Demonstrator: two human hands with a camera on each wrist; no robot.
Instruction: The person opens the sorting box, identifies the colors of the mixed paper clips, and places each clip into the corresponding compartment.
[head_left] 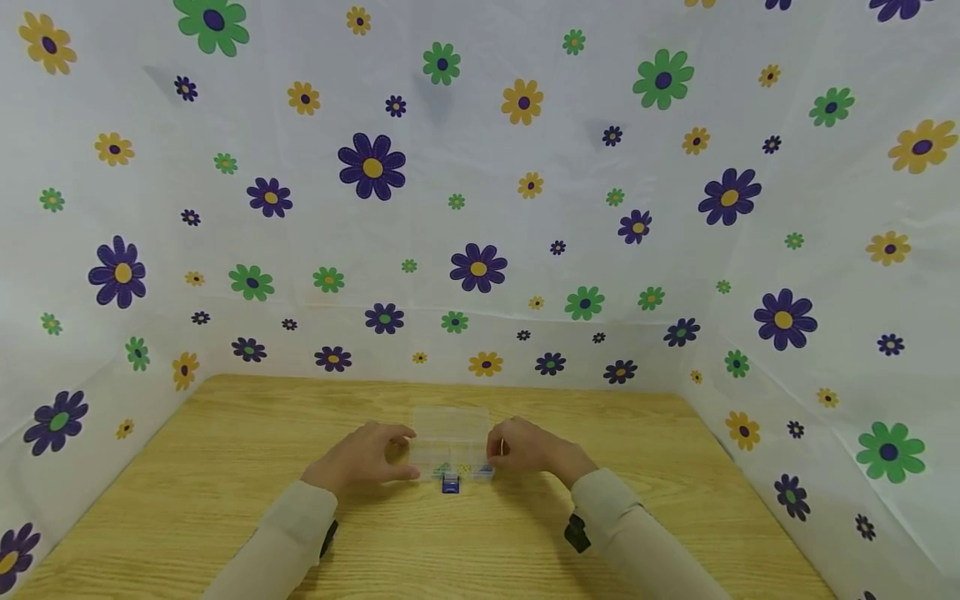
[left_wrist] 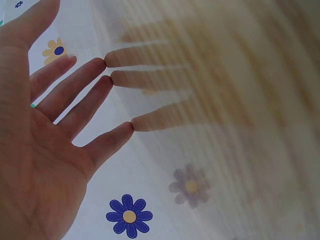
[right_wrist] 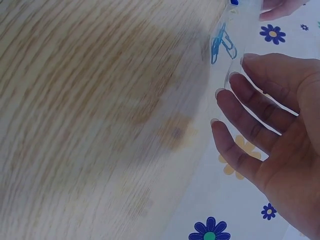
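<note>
A clear plastic compartment box (head_left: 430,455) lies on the table with its lid (head_left: 450,423) raised at the back. Green clips (head_left: 441,471), yellow clips (head_left: 463,471) and blue paper clips (right_wrist: 216,47) lie in its front compartments. At the box's front is a blue latch (head_left: 450,484). My left hand (head_left: 367,454) is at the box's left side, thumb and fingers spread; its other fingertips touch the table in the left wrist view. Beside the right side is my right hand (head_left: 521,446), its fingers loosely bent, with thumb and fingertips close to the box wall.
A glossy wood-grain table (head_left: 450,550) reflects the hands. White sheeting (head_left: 420,225) printed with flowers stands behind it and along both sides. Dark wrist-worn devices (head_left: 577,533) show under the sleeves.
</note>
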